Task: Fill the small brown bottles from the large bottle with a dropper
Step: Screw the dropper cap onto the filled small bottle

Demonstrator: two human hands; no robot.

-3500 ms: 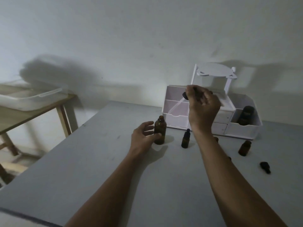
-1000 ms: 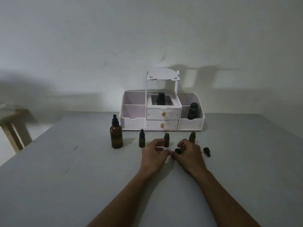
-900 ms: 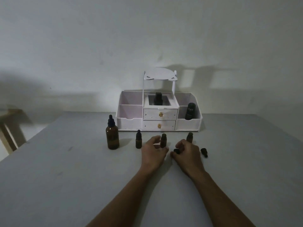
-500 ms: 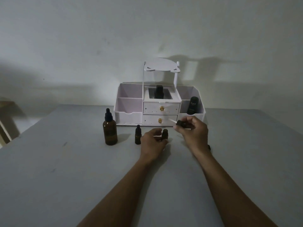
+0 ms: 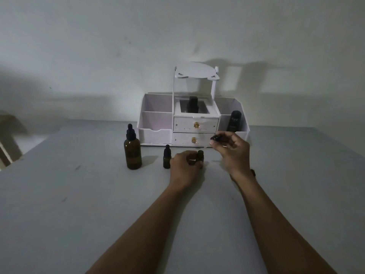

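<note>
The large brown bottle (image 5: 132, 153) stands upright on the grey table (image 5: 79, 194) with its black dropper cap on. To its right is a small brown bottle (image 5: 167, 159) with a black cap. My left hand (image 5: 184, 169) grips another small brown bottle (image 5: 200, 156), open at the top, on the table. My right hand (image 5: 231, 152) is raised just right of it and pinches a small black dropper cap (image 5: 215, 138) at the fingertips. Whatever lies behind my right hand is hidden.
A white organiser (image 5: 194, 123) with two drawers stands at the back against the wall. It holds a dark bottle (image 5: 192, 104) in the middle compartment and a black tube (image 5: 233, 121) at the right. A wooden table leg (image 5: 8, 139) shows at the far left.
My right hand picked the black dropper cap up from the table and lifted it up beside the open small bottle. My left hand closed round that bottle.
</note>
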